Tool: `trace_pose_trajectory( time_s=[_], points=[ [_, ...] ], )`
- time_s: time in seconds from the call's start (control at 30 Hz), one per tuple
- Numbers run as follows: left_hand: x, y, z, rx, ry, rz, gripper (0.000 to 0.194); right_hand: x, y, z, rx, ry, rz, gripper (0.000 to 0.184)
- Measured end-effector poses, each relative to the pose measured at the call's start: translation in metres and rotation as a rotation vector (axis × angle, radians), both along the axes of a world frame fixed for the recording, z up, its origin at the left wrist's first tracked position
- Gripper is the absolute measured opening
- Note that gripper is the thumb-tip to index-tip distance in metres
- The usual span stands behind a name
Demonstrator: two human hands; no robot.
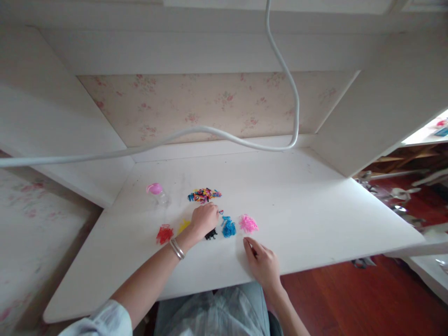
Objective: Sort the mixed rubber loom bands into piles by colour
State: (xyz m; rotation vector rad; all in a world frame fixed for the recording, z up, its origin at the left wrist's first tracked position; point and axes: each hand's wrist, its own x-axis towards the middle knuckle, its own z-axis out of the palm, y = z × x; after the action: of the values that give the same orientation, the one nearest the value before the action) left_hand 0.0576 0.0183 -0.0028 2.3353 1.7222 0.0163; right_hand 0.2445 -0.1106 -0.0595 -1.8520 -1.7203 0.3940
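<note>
A purple-pink rounded object (154,188) lies beside a clear item (162,199) on the white tabletop (315,210). Nearer the front edge are a red pile of small thin pieces (164,234) and a partly hidden yellow pile (183,227). Behind them lies a mixed multicoloured pile (205,195). The left hand (205,218) is closed, pinching small blue-and-red pieces (220,212) above a black pile (211,235). Next are a blue pile (228,227) and a pink pile (248,223). The right hand (262,263) is curled near the pink pile; its grip cannot be determined.

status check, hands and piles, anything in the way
Left hand partly hiding yellow pile and black pile. Right hand curled near pink pile. Mixed-color pile just beyond left hand.
</note>
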Motion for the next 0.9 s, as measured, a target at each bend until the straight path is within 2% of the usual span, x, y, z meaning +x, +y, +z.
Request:
trace_pose_trajectory(
  time_s=[0.23, 0.6, 0.9],
  points=[
    [-0.001, 0.006, -0.006, 0.013, -0.007, 0.03, 0.033, 0.0, -0.002, -0.002, 0.025, -0.044, 0.001, 0.04],
    [-0.031, 0.051, -0.015, -0.009, -0.039, 0.099, 0.033, 0.0, -0.004, -0.002, 0.024, -0.068, 0.021, 0.038],
    [-0.041, 0.057, -0.017, -0.028, -0.041, 0.143, 0.037, -0.001, -0.005, -0.003, 0.048, -0.103, 0.016, 0.038]
  ],
)
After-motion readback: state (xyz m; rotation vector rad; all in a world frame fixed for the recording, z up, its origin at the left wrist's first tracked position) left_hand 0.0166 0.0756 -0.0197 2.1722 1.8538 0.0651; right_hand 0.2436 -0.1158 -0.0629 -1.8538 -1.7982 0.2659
